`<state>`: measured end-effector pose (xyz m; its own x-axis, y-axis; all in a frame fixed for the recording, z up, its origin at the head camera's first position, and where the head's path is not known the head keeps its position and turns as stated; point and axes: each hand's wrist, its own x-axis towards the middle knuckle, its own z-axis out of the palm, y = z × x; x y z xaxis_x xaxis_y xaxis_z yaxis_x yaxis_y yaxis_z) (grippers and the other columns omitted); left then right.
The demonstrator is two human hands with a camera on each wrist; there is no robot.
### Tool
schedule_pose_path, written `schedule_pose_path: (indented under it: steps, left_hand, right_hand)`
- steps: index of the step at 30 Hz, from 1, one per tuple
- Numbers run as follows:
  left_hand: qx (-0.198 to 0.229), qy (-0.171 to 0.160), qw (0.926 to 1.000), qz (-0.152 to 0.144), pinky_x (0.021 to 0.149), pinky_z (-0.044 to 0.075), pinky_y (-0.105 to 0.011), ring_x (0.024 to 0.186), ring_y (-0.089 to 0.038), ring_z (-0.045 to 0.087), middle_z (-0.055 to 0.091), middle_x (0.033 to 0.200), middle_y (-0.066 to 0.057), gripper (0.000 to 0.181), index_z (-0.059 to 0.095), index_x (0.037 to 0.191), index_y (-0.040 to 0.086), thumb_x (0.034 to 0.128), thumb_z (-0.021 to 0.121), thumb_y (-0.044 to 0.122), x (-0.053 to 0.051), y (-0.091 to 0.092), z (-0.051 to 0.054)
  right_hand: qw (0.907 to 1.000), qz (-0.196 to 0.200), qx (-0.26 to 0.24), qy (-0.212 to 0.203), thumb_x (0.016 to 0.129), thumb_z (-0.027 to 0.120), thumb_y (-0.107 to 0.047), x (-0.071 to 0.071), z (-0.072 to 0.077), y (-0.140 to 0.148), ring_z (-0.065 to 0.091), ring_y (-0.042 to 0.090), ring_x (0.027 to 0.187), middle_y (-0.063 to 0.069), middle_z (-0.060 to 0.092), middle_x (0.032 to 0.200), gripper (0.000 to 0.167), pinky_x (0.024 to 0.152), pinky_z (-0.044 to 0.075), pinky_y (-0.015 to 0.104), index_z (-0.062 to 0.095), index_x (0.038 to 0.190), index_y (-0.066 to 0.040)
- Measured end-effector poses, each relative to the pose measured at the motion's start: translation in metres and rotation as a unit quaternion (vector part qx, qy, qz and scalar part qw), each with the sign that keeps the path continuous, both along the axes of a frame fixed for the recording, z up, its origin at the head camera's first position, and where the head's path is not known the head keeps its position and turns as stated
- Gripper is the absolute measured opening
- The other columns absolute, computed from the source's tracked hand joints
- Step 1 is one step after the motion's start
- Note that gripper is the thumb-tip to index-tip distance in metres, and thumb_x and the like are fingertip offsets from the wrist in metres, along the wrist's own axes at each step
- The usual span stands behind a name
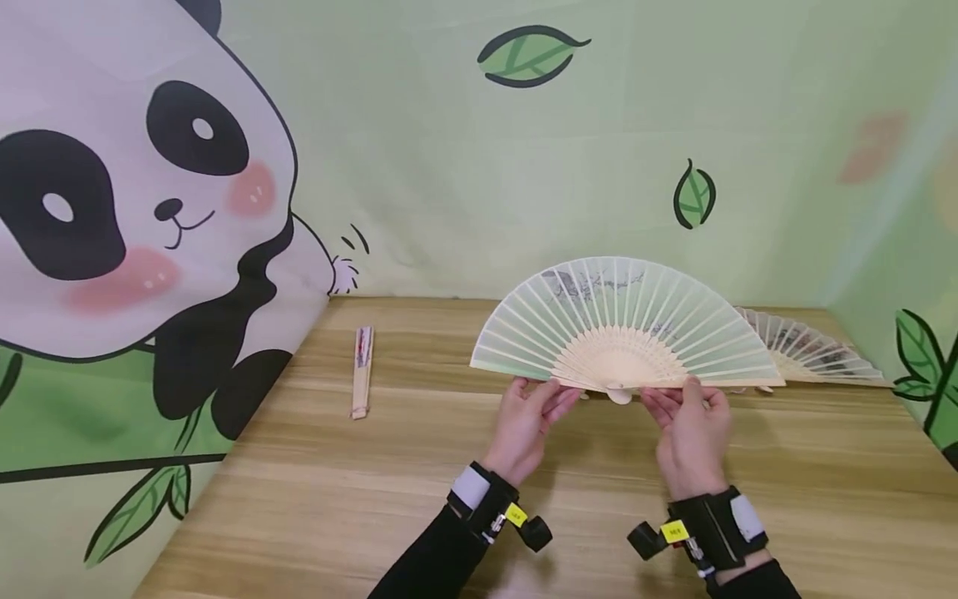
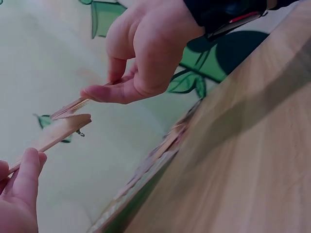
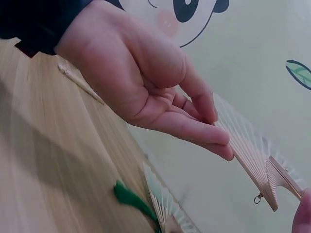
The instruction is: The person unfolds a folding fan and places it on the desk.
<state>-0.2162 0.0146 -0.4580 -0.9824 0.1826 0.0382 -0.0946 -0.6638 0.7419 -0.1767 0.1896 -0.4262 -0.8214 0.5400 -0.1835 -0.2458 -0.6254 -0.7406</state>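
Note:
An unfolded pale fan (image 1: 621,333) with a faint purple print is held up above the table, its arc upward. My left hand (image 1: 521,424) pinches its lower edge left of the pivot, and my right hand (image 1: 694,433) pinches the same edge on the right. In the left wrist view the left hand (image 2: 150,53) has thumb and fingers on one end stick. The right wrist view shows the right hand (image 3: 141,73) gripping the other stick, with a small metal ring (image 3: 258,199) at the pivot.
A folded fan (image 1: 362,374) lies on the wooden table (image 1: 299,499) at the left. Another open fan (image 1: 823,353) lies behind the held one at the right. A green tassel (image 3: 131,198) shows in the right wrist view. Printed cloth walls (image 1: 419,166) stand behind the table.

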Motion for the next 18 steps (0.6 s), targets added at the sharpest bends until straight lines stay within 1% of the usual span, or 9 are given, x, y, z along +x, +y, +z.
schedule_pose_path:
  steps: [4, 9, 14, 16, 18]
  left_hand:
    - [-0.003, -0.009, 0.9992, -0.039, 0.094, 0.051, -0.040, 0.100, -0.031, 0.068, 0.063, 0.115, -0.028, 0.030, 0.051, 0.126, -0.005, 0.0960, 0.053, -0.006, 0.009, 0.014, -0.004]
    - [-0.014, -0.010, 0.9974, -0.070, 0.093, 0.052, -0.041, 0.104, -0.033, 0.066, 0.064, 0.118, -0.026, 0.035, 0.052, 0.130, 0.000, 0.0958, 0.055, -0.005, 0.019, 0.031, -0.010]
    - [-0.023, -0.010, 0.9940, -0.106, 0.090, 0.054, -0.037, 0.104, -0.032, 0.066, 0.064, 0.119, -0.025, 0.033, 0.053, 0.129, -0.002, 0.0955, 0.054, -0.005, 0.032, 0.049, -0.019]
    - [-0.027, -0.019, 0.9921, -0.121, 0.089, 0.054, -0.037, 0.103, -0.032, 0.066, 0.064, 0.118, -0.025, 0.032, 0.054, 0.126, -0.004, 0.0942, 0.054, -0.007, 0.039, 0.057, -0.024]
    - [-0.033, -0.031, 0.9906, -0.130, 0.088, 0.055, -0.037, 0.101, -0.033, 0.067, 0.065, 0.115, -0.026, 0.031, 0.055, 0.124, -0.004, 0.0928, 0.055, -0.008, 0.044, 0.066, -0.028]
  right_hand:
    - [0.9999, 0.008, -0.007, -0.011, 0.103, 0.048, -0.017, 0.014, -0.001, 0.022, 0.068, 0.019, 0.063, 0.010, 0.061, 0.072, 0.020, 0.064, 0.060, 0.027, 0.039, 0.094, -0.002]
    - [0.9991, 0.008, -0.015, -0.040, 0.103, 0.049, -0.018, 0.027, -0.007, 0.045, 0.068, 0.019, 0.063, 0.010, 0.061, 0.072, 0.021, 0.064, 0.060, 0.027, 0.039, 0.094, -0.002]
    - [0.9975, -0.004, -0.025, -0.066, 0.102, 0.050, -0.016, 0.043, -0.019, 0.071, 0.068, 0.020, 0.062, 0.011, 0.063, 0.070, 0.018, 0.062, 0.060, 0.029, 0.041, 0.096, -0.002]
    - [0.9961, -0.007, -0.027, -0.083, 0.102, 0.049, -0.017, 0.051, -0.026, 0.082, 0.069, 0.020, 0.063, 0.010, 0.063, 0.070, 0.017, 0.061, 0.060, 0.029, 0.041, 0.097, -0.002]
    - [0.9942, -0.006, -0.036, -0.101, 0.103, 0.048, -0.018, 0.059, -0.033, 0.093, 0.069, 0.020, 0.064, 0.010, 0.062, 0.072, 0.016, 0.062, 0.060, 0.029, 0.041, 0.099, -0.004]
